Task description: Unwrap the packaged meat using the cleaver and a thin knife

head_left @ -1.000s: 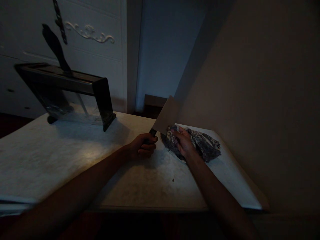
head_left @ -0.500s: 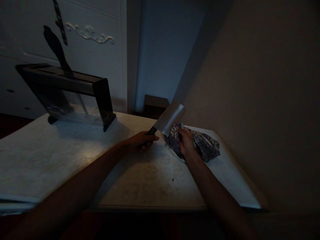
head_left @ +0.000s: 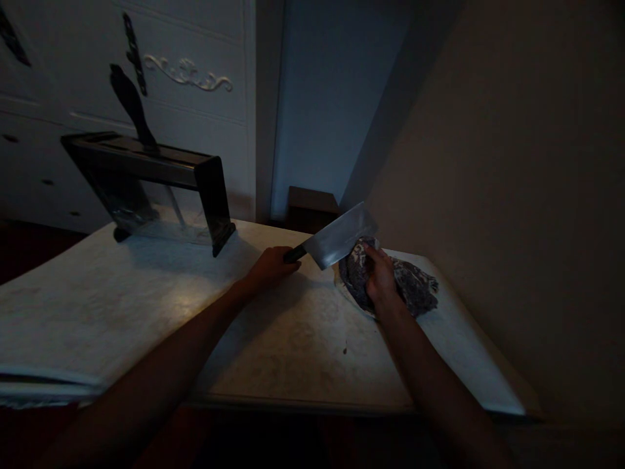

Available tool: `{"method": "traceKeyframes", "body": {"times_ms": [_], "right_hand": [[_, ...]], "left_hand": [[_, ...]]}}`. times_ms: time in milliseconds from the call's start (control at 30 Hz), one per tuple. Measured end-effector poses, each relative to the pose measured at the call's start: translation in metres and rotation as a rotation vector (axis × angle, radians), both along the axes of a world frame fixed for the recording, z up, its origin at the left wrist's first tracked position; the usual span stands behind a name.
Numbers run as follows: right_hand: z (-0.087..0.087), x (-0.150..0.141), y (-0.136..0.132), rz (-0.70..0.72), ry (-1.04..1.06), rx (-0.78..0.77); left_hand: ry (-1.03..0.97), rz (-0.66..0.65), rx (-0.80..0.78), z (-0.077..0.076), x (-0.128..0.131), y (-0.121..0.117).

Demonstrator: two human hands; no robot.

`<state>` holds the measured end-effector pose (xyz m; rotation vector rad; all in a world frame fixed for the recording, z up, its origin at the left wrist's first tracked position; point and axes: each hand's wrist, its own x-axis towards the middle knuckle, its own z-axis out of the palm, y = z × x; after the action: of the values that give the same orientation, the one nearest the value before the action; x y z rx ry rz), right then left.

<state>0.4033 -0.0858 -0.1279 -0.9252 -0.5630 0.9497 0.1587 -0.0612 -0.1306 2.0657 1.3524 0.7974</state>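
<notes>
A broad-bladed cleaver [head_left: 338, 237] is above the near-right part of the tabletop [head_left: 288, 365], its blade pointing to about 2 o'clock. At its 8 o'clock end, the left hand [head_left: 271, 266] is wrapped around the black handle [head_left: 294, 254]. The right hand [head_left: 381, 277], at 4 o'clock from the blade, has a dark grey-and-white patterned cloth [head_left: 358, 273] pinched between thumb and fingers; the rest trails onto the table toward 3 o'clock.

Over the last second the blade has swung from about 1 o'clock to a flatter slant, and the cloth's bunched end has gone from near the handle to the blade's far lower corner. That suggests the cloth has worked along the steel; whether it presses now cannot be told.

Farther out, a small brown speck [head_left: 345, 348] lies at 6 o'clock, a brown box [head_left: 312, 202] stands at 11, and a clear-sided knife block [head_left: 161, 166] between 9 and 10, before a white cabinet [head_left: 205, 117].
</notes>
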Motion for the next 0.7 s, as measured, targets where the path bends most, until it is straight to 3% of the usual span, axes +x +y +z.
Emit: {"method": "traceKeyframes", "body": {"times_ms": [233,467,700], "right_hand": [[-0.006,0.015,0.006,-0.049,0.011,0.017],[-0.016,0.048,0.014,-0.009,0.024,0.008],[-0.011,0.069,0.017,-0.056,0.071,0.031]], "left_hand": [[0.206,0.109,0.083,0.0,-0.004,-0.001],[0.164,0.081,0.068,0.004,-0.006,0.0],[0.182,0.034,0.037,-0.003,-0.015,0.008]]}}
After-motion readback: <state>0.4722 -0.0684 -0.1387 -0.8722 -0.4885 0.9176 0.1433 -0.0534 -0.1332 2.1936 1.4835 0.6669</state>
